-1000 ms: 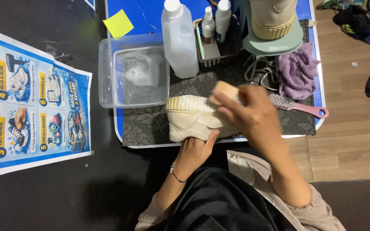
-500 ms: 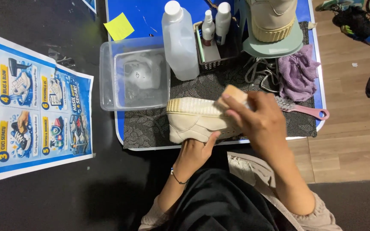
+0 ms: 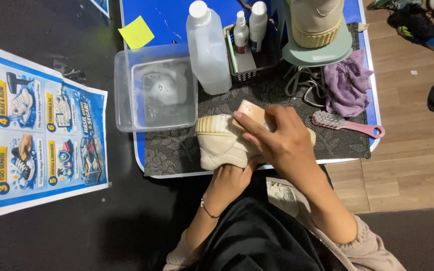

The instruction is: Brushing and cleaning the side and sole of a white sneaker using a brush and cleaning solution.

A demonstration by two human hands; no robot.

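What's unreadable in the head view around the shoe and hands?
- Wooden brush: bristles hidden under the right hand.
- Cream shoe: heel end covered by the right hand.
- Left hand: fingers tucked under the shoe, grip unclear.
- Clear tub: contents blurred by cloudy water.
- Second shoe on the stand: cut by the top edge.

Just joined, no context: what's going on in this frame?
A person is scrubbing a cream shoe on a dark mat over a small blue table. The left hand holds the shoe from below; the right hand presses a wooden brush against its sole edge. Beside it are a clear tub of soapy water, a large plastic bottle, a pink brush and a purple cloth.
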